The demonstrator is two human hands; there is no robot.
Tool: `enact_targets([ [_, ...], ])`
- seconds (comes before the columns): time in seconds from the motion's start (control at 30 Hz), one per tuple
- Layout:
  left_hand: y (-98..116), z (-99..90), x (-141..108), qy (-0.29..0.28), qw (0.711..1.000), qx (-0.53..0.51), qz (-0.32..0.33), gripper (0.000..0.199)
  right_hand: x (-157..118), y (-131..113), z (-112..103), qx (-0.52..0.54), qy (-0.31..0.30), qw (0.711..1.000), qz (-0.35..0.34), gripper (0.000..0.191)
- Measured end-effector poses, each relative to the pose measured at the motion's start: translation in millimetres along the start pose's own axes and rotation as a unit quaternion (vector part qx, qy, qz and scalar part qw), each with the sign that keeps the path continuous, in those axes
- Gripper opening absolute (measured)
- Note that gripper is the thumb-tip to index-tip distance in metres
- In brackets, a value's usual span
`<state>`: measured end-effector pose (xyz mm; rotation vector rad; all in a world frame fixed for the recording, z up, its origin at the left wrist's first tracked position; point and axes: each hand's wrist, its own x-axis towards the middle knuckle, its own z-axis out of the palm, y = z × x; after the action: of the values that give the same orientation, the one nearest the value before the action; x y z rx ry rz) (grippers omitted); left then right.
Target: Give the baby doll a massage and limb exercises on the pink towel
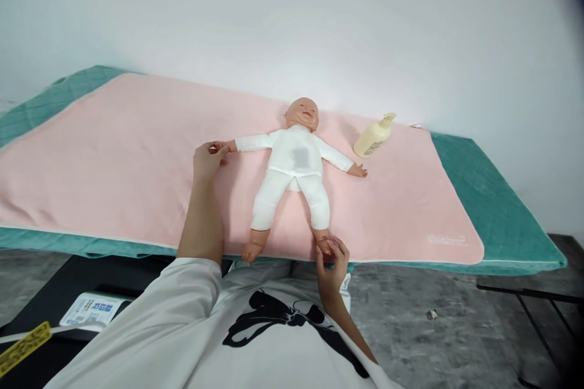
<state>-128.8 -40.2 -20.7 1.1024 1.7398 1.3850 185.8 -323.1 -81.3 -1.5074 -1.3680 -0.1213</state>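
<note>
A baby doll (296, 155) with a white cloth body lies face up on a pink mat (137, 152), arms and legs spread. My left hand (208, 161) has its fingers closed round the doll's hand on the left side. At the mat's near edge, my right hand (333, 264) holds the doll's foot on the right, thumb on one side and fingers on the other. The doll's other hand and other foot are untouched. A pale yellow pump bottle (374, 137) lies tilted on the mat, right of the doll.
Under the mat is a green quilted cover (488, 194), with a white wall behind. At the lower left, a white packet (93, 310) rests on a black surface (50, 298) near a yellow strip (25, 349). Black metal legs (533, 310) stand at the lower right.
</note>
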Motion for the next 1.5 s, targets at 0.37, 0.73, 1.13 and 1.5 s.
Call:
enact_targets([
  [0.37, 20, 12.1, -15, 0.087, 0.992, -0.011, 0.096, 0.043, 17, 4, -18, 0.03, 0.015, 0.999, 0.029, 0.036],
  [0.73, 42, 44.2, -59, 0.038, 0.962, -0.073, 0.259, 0.035, 76, -23, -7, 0.12, 0.066, 0.99, -0.026, 0.047],
  [1.13, 37, 63.4, -72, -0.107, 0.865, 0.015, 0.49, 0.026, 131, -35, 27, 0.153, 0.085, 0.985, -0.009, 0.041],
  [1.5, 37, 63.4, -70, -0.159, 0.8, 0.075, 0.573, 0.025, 157, -37, 51, 0.159, 0.049, 0.986, 0.001, 0.038],
])
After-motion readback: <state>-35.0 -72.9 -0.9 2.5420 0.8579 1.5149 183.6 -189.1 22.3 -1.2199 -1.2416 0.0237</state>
